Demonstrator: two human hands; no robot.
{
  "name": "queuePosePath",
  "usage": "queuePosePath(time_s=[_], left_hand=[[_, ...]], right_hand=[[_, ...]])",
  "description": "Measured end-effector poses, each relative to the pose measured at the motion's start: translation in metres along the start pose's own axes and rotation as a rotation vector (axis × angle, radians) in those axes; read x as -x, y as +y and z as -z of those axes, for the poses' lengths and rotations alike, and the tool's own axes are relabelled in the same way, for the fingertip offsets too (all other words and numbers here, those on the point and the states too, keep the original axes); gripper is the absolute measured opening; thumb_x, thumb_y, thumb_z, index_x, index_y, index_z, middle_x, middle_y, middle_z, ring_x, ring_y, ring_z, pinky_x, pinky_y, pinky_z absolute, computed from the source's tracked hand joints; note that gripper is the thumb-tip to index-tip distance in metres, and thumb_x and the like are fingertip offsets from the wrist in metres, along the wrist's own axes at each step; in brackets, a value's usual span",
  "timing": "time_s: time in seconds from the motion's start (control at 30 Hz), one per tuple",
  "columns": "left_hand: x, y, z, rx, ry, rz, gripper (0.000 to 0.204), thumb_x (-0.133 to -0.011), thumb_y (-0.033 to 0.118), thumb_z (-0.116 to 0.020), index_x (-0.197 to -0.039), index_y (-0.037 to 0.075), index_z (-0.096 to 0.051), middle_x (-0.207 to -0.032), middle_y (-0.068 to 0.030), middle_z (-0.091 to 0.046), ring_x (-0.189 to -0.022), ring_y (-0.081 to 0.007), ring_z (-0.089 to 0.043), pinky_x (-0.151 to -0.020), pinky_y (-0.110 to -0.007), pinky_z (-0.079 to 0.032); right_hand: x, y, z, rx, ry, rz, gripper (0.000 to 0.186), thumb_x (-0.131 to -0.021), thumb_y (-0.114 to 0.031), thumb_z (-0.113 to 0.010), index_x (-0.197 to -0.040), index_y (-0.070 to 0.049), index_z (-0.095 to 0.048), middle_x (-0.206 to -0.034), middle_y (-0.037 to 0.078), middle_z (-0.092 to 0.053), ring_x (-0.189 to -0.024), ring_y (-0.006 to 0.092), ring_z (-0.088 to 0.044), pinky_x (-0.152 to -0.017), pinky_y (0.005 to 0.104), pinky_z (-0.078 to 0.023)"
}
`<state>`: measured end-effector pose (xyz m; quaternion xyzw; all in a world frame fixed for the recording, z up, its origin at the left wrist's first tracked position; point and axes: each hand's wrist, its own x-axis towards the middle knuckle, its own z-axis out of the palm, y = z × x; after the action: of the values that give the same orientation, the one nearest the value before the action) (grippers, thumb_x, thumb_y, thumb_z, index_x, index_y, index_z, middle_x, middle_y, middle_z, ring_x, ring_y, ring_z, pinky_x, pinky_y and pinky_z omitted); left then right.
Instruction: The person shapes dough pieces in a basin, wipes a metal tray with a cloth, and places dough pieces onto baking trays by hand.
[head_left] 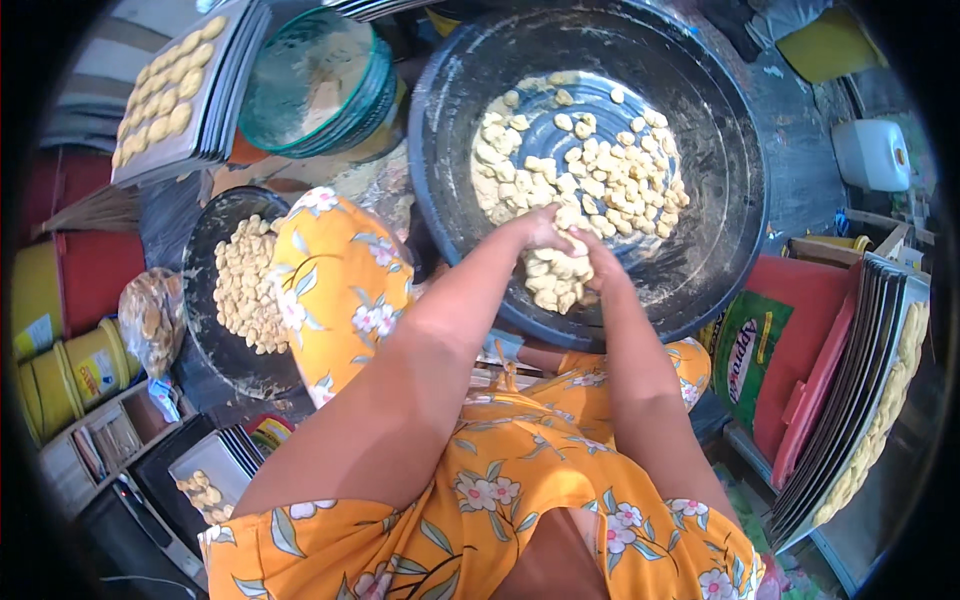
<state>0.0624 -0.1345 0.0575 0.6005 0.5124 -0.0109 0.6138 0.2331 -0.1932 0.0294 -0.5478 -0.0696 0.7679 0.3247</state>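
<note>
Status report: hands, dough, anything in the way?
Left hand, right hand: around dough cluster, near side of dark basin. Loose dough pieces lie beyond. No obstruction seen.

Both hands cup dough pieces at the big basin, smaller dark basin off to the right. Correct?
Wrong side: the head view shows the smaller dark basin off to the left. Left hand and right hand do cup dough pieces at the big basin.

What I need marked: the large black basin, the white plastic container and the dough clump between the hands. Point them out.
Large black basin (pixel 722 170): head view, on its bare inner wall, right side.
White plastic container (pixel 868 156): head view, middle of its side.
Dough clump (pixel 555 279): head view, middle of its visible surface.
</note>
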Motion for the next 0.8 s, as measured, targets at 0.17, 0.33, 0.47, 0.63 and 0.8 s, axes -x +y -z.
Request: queuePosePath(time_s=[0.17, 0.33, 0.47, 0.63, 0.8], left_hand=[[0.044, 0.071, 0.042, -0.087, 0.207, -0.189, 0.120, -0.051, 0.052, -0.083, -0.143, -0.001, -0.027, -0.143, -0.0259, -0.032, -0.131, -0.0344, -0.036, -0.109, -0.037, -0.031], [0.145, 0.132, 0.106, -0.104, 0.572, -0.407, 0.105, -0.050, 0.052, -0.083, -0.134, 0.003, -0.043, -0.128, -0.0261, -0.045, -0.116, -0.0389, -0.049, -0.096, -0.040, -0.043], [0.289, 0.127, 0.159, -0.048, 0.877, -0.467, 0.084, -0.053, 0.041, -0.085, -0.118, -0.003, -0.054, -0.107, -0.0184, -0.062, -0.095, -0.0268, -0.063, -0.081, -0.035, -0.052], [0.450, 0.030, 0.191, 0.298, 0.972, -0.342, 0.066, -0.072, 0.021, -0.079, -0.125, 0.001, -0.046, -0.108, -0.0117, -0.061, -0.096, -0.0204, -0.063, -0.079, -0.033, -0.054], [0.519, -0.146, 0.204, 0.541, 1.171, -0.038, 0.066, -0.078, 0.012, -0.072, -0.134, 0.000, -0.038, -0.123, -0.0139, -0.054, -0.109, -0.0241, -0.057, -0.091, -0.036, -0.047]], right_hand=[[0.056, -0.078, -0.051, 0.196, 0.023, 0.108, 0.067, -0.075, -0.036, -0.071, -0.127, -0.006, -0.042, -0.109, 0.017, -0.058, -0.089, 0.0271, -0.063, -0.069, 0.0408, -0.056], [0.122, -0.139, -0.152, 0.188, -0.310, 0.378, 0.055, -0.089, -0.033, -0.056, -0.130, 0.000, -0.041, -0.112, 0.021, -0.059, -0.094, 0.0323, -0.065, -0.076, 0.0412, -0.058], [0.167, -0.137, -0.278, 0.356, -0.592, 0.519, 0.057, -0.083, -0.028, -0.065, -0.129, -0.002, -0.044, -0.114, 0.016, -0.059, -0.094, 0.0251, -0.064, -0.070, 0.0367, -0.059], [0.207, -0.051, -0.436, 0.535, -1.028, 0.353, 0.053, -0.082, -0.028, -0.069, -0.123, -0.002, -0.046, -0.109, 0.016, -0.060, -0.089, 0.0244, -0.066, -0.070, 0.0378, -0.060], [0.187, 0.019, -0.500, 0.836, -0.935, 0.215, 0.077, -0.081, -0.042, -0.069, -0.139, -0.006, -0.034, -0.146, 0.018, -0.027, -0.129, 0.0416, -0.032, -0.098, 0.0583, -0.037]])
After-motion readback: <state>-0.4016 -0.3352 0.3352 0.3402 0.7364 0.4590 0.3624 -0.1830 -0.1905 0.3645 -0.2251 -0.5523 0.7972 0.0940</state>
